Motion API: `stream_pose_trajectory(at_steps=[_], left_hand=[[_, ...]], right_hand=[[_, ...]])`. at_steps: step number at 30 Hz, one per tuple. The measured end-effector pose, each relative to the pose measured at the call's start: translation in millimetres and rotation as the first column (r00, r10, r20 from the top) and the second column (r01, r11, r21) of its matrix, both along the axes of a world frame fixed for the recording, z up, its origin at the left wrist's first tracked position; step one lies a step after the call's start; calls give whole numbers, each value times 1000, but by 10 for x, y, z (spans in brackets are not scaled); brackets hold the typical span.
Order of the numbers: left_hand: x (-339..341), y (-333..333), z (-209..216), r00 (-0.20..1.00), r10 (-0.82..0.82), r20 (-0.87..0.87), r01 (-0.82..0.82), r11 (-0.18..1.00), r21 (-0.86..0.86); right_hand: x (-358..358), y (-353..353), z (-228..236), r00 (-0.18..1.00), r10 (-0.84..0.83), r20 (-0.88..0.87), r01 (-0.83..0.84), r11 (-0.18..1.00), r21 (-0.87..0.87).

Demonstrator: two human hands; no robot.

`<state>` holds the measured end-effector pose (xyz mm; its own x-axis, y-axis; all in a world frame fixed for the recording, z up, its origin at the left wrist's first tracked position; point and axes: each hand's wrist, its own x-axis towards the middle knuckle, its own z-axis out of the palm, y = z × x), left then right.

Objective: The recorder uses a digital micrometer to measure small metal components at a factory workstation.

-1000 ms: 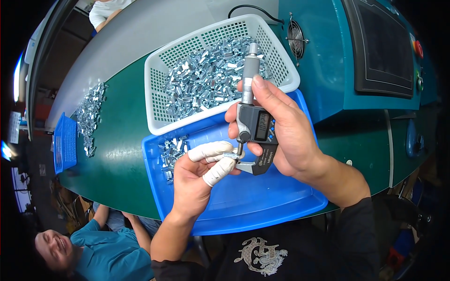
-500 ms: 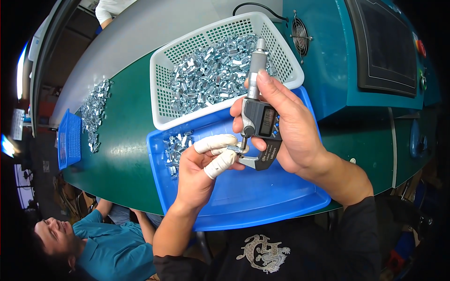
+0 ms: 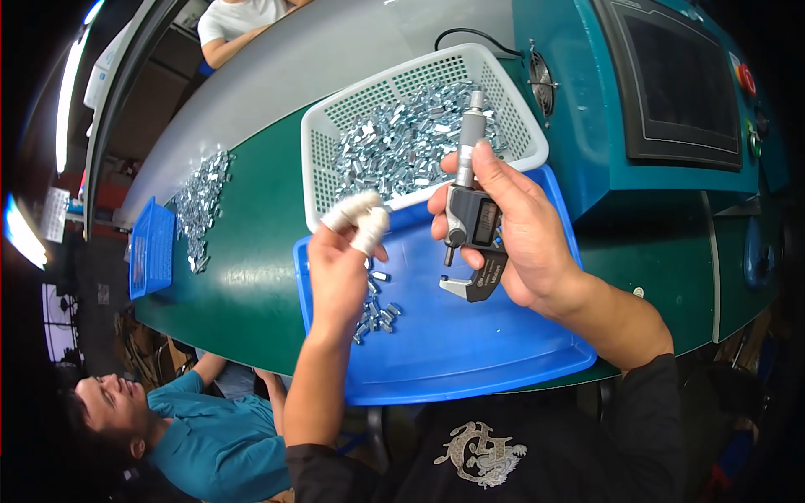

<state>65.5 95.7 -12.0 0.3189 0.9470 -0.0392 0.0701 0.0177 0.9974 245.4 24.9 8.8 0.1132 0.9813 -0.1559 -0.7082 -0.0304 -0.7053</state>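
Note:
My right hand [image 3: 530, 239] is wrapped round a digital micrometer [image 3: 462, 211], its thumb on the grey barrel. A gap with nothing in it shows between the micrometer's spindle and anvil. White coverings wrap the thumb and forefinger of my left hand [image 3: 337, 272], which are pinched together over the near wall of a white basket. Blur hides whatever may be between those fingertips. Below both hands lies a blue tray [image 3: 470, 344], with several small hexagonal metal pieces [image 3: 379, 315] in its left part. More such shiny pieces [image 3: 402, 138] heap up inside the white perforated basket [image 3: 312, 172].
At right stands a teal machine [image 3: 587, 126] with a dark screen [image 3: 683, 84] and a red button [image 3: 745, 79]. Loose metal pieces [image 3: 199, 205] lie on the green table beside a small blue basket [image 3: 153, 251]. A person in teal [image 3: 214, 436] sits at lower left; another is across the table.
My left hand has drawn away from the micrometer, up and left toward the basket. The small metal piece between the micrometer's jaws is no longer there. My right hand keeps its hold.

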Motion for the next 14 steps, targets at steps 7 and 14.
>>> stream_pose_trajectory(at_steps=[7, 14], left_hand=[[-289, -48, -32, 817, 38, -575, 165, 941, 297], [-414, -174, -310, 335, 135, -933, 553, 774, 310]], right_hand=[[-10, 13, -32, 1000, 0, 20, 0, 1000, -3], [-34, -11, -35, 999, 29, 30, -29, 1000, -2]])
